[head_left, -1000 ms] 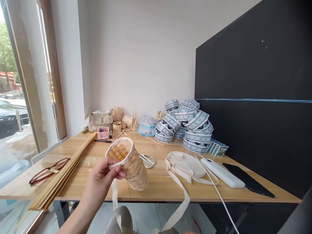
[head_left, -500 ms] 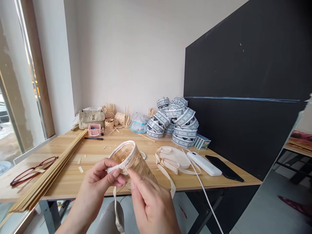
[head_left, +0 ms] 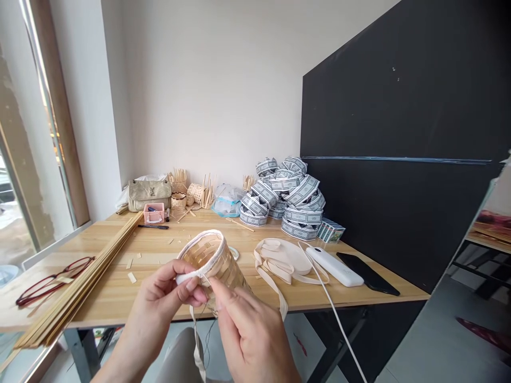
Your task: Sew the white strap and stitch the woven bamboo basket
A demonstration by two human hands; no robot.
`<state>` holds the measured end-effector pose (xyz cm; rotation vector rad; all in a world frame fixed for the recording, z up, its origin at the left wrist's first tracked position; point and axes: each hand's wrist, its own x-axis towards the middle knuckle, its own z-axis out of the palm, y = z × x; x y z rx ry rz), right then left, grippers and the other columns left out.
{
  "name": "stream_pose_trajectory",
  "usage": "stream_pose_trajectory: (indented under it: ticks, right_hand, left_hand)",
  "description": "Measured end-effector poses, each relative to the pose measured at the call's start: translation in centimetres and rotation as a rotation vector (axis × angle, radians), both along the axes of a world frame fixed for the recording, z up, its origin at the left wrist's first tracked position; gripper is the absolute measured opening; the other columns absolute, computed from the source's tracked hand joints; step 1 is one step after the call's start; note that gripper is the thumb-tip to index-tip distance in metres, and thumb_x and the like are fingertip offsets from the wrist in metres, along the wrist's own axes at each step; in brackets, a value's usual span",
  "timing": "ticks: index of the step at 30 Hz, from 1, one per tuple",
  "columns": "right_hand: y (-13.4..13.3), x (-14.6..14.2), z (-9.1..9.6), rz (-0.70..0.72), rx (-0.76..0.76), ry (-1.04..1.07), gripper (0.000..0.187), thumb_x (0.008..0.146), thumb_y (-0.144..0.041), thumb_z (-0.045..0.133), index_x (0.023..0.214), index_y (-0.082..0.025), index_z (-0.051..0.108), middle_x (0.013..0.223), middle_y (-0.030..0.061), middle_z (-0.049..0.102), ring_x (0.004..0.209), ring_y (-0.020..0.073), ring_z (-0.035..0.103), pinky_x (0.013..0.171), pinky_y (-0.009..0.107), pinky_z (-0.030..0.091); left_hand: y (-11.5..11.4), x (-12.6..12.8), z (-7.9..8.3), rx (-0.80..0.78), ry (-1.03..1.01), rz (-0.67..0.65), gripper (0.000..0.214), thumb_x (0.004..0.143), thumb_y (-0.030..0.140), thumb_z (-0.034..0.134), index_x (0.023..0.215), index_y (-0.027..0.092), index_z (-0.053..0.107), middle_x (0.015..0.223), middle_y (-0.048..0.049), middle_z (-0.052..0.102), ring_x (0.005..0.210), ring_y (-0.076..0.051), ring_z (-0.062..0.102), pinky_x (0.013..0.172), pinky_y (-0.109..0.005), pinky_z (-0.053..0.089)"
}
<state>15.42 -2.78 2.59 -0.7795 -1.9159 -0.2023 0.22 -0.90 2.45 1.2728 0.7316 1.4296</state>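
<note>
A small woven bamboo basket (head_left: 230, 268) is tilted at the table's front edge, its mouth facing up and left. White fabric tape (head_left: 219, 249) wraps its rim. My left hand (head_left: 165, 292) pinches the taped rim between thumb and fingers on the near side. Close beside it, my right hand (head_left: 251, 332) is closed, with a thin needle (head_left: 205, 277) at its fingertips against the tape. Dark thread (head_left: 207, 340) dangles below the basket. A loose tape end (head_left: 196, 340) hangs beside the thread. My right hand hides part of the basket's side.
Cream tape (head_left: 275, 260) lies coiled on the table, near a white power bank (head_left: 337, 267) and black phone (head_left: 369, 274). Bamboo strips (head_left: 88, 276) and red glasses (head_left: 51, 282) are left. Behind are patterned ribbon rolls (head_left: 295, 199), a handbag (head_left: 149, 196) and a pink box (head_left: 154, 213).
My right hand has shifted slightly at the rim, and more dark thread shows hanging below. The loose tape end has swung a little to the right. My left hand keeps its grip.
</note>
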Motion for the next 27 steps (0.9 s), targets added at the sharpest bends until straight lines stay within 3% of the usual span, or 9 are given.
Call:
stream_pose_trajectory:
  ticks: [4, 7, 10, 13, 15, 20, 27]
  right_hand:
    - [0.0, 0.1, 0.1, -0.002, -0.003, -0.002, 0.033, 0.083, -0.004, 0.038, 0.109, -0.007, 0.059, 0.073, 0.0086, 0.066, 0.064, 0.0177, 0.063, 0.054, 0.026, 0.050]
    - [-0.1, 0.1, 0.1, 0.000, -0.003, 0.002, 0.034, 0.082, -0.003, 0.037, 0.108, -0.007, 0.059, 0.074, 0.0086, 0.066, 0.064, 0.0170, 0.064, 0.055, 0.024, 0.049]
    - [-0.2, 0.0, 0.0, -0.016, -0.033, 0.038, 0.033, 0.082, -0.004, 0.036, 0.103, -0.009, 0.060, 0.070, 0.0064, 0.066, 0.060, 0.0158, 0.063, 0.053, 0.023, 0.047]
    - [-0.4, 0.0, -0.7, -0.065, -0.118, 0.117, 0.024, 0.084, -0.009, 0.037, 0.083, -0.014, 0.061, 0.059, 0.0011, 0.060, 0.050, 0.0123, 0.057, 0.047, 0.020, 0.040]
    - [-0.6, -0.1, -1.4, -0.082, -0.200, 0.180, 0.023, 0.086, -0.013, 0.039, 0.071, -0.016, 0.056, 0.054, -0.0016, 0.054, 0.046, 0.0099, 0.051, 0.045, 0.018, 0.037]
    - [-0.8, -0.6, -2.7, -0.059, -0.320, 0.320, 0.024, 0.089, -0.019, 0.040, 0.070, -0.017, 0.053, 0.056, -0.0022, 0.053, 0.049, 0.0093, 0.049, 0.047, 0.016, 0.037]
    - [-0.2, -1.0, -2.6, -0.077, -0.388, 0.348, 0.026, 0.089, -0.021, 0.038, 0.065, -0.018, 0.048, 0.055, -0.0029, 0.052, 0.047, 0.0087, 0.047, 0.046, 0.016, 0.035]
  left_hand:
    - [0.1, 0.0, -0.3, 0.035, 0.037, 0.017, 0.014, 0.077, 0.030, 0.065, 0.078, 0.017, 0.062, 0.063, 0.0005, 0.065, 0.060, -0.009, 0.060, 0.060, -0.017, 0.050]
    - [0.0, 0.0, -0.4, 0.149, 0.148, 0.078, 0.010, 0.080, 0.027, 0.060, 0.079, 0.017, 0.061, 0.063, 0.0009, 0.065, 0.060, -0.010, 0.061, 0.059, -0.017, 0.051]
    - [-0.1, 0.1, -0.3, 0.415, 0.402, 0.260, 0.007, 0.082, 0.020, 0.055, 0.079, 0.018, 0.061, 0.065, 0.0010, 0.064, 0.061, -0.010, 0.062, 0.057, -0.016, 0.051]
    - [-0.3, 0.4, -0.4, 0.749, 0.649, 0.509, 0.012, 0.083, 0.011, 0.050, 0.084, 0.017, 0.059, 0.069, 0.0006, 0.063, 0.062, -0.008, 0.062, 0.056, -0.013, 0.049]
    - [-0.5, 0.6, -0.6, 0.884, 0.749, 0.600, 0.013, 0.085, 0.009, 0.047, 0.088, 0.016, 0.058, 0.072, -0.0008, 0.062, 0.063, -0.008, 0.063, 0.058, -0.012, 0.049]
    - [-0.9, 1.2, -1.5, 0.943, 0.865, 0.637, 0.013, 0.089, 0.013, 0.041, 0.089, 0.015, 0.055, 0.070, -0.0022, 0.062, 0.060, -0.008, 0.062, 0.056, -0.012, 0.048]
    - [-0.2, 1.5, -2.4, 1.040, 0.932, 0.648, 0.018, 0.090, 0.010, 0.036, 0.094, 0.016, 0.053, 0.072, -0.0032, 0.064, 0.059, -0.008, 0.063, 0.053, -0.011, 0.046]
